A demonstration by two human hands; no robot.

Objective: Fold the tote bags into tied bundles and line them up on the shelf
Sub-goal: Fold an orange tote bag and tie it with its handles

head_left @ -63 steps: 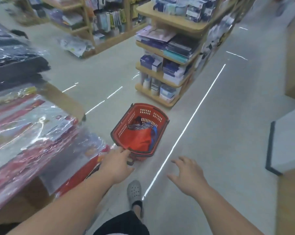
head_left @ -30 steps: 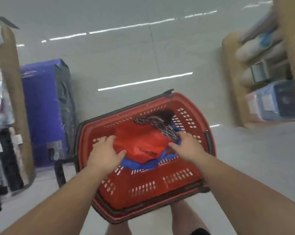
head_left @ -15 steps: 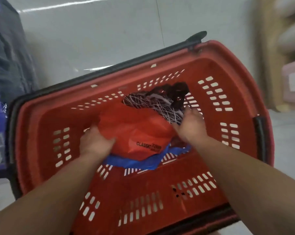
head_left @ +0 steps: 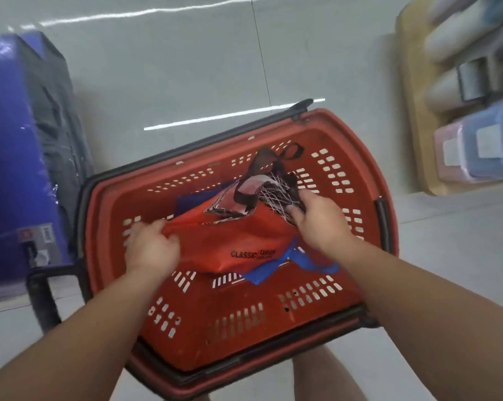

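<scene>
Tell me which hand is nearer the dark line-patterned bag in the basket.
Right. The right hand grips the dark line-patterned bag at its right edge; the left hand holds the left corner of the red bag, apart from it.

One cam, head-worn, wide-angle, aimed steeply down & fwd. V. close above red shopping basket, which fills frame centre, on tiled floor. Wooden shelf unit at top-right edge, purple packs at left edge; both blurred.

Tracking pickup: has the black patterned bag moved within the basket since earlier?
Yes, the patterned bag rose off the basket floor, over the orange bag.
</scene>
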